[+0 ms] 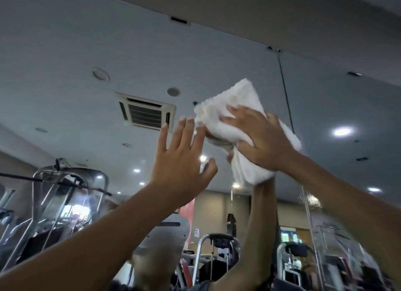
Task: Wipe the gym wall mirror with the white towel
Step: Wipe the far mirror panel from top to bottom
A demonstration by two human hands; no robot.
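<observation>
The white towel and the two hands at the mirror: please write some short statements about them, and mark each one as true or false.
1. The right hand presses the white towel against the mirror. True.
2. The left hand grips a corner of the towel. False: it is open with the fingers spread, and it grips nothing.
3. The towel hangs over a gym machine. False: it is held high on the mirror, under the right hand.
4. The ceiling vent reflected in the mirror is to the left of the towel. True.
5. Gym machines show in the lower part of the mirror. True.
</observation>
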